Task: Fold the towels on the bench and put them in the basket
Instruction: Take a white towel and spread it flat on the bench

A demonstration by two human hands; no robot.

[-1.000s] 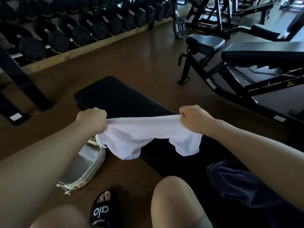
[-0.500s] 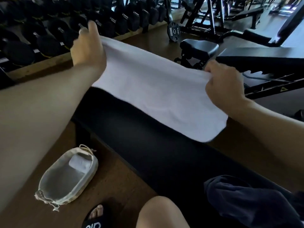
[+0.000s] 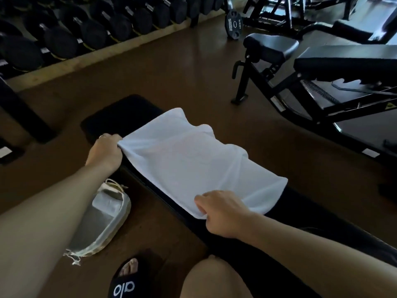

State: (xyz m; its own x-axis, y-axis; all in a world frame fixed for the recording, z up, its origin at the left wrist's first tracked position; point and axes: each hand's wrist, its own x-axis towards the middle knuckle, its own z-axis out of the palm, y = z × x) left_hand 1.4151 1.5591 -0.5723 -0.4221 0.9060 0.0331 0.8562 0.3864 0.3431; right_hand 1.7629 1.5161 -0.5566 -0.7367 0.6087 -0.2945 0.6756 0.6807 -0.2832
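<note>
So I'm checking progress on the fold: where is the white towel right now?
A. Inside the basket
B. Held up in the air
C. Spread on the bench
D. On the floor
C: the towel lies spread across the bench, with both hands, left and right, holding its near corners.

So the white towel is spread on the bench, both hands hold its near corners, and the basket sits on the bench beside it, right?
Not quite. The basket sits on the floor beside the bench, not on it, as the head view shows. The rest holds: the white towel is spread on the bench, with the left hand and right hand holding its near corners.
</note>
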